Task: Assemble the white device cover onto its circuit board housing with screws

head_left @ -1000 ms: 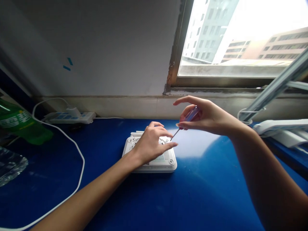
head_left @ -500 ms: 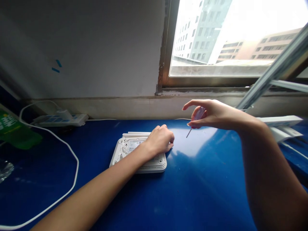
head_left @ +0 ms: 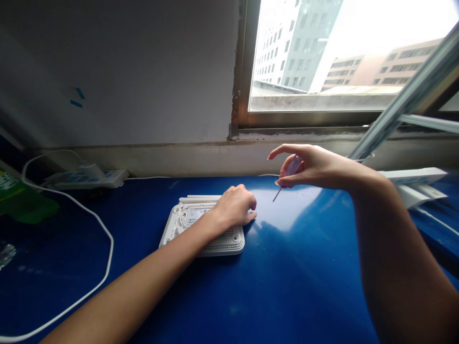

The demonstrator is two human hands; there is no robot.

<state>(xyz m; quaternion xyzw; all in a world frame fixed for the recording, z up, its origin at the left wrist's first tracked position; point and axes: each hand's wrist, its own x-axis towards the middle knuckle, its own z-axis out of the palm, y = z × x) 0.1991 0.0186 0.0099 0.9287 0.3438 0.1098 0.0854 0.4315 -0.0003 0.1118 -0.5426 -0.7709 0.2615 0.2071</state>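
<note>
A white router (head_left: 208, 248) lies on the blue tabletop with its vented, labelled underside up and its antennas folded along the far edge. My left hand (head_left: 236, 205) rests over its right end, the wrist crossing the label. Its fingers are curled, with thumb and forefinger near each other just past the router's right side; whatever they may hold is hidden. To the right, above the table, my right hand (head_left: 301, 167) grips a small screwdriver (head_left: 293, 166) by its clear purplish handle. The forefinger sticks out, and the thin metal shaft points down and left, apart from the router.
A white cable (head_left: 109, 258) loops across the left of the table (head_left: 287, 286) from a power strip (head_left: 114, 178). A green bottle (head_left: 25, 200) lies at the far left. White devices (head_left: 416, 177) stand at right, beside a slanting metal bar (head_left: 401, 95) before the window.
The whole view has shifted slightly, so things sit a little further left. Both hands keep nearly the same pose, the screwdriver still in my right hand.
</note>
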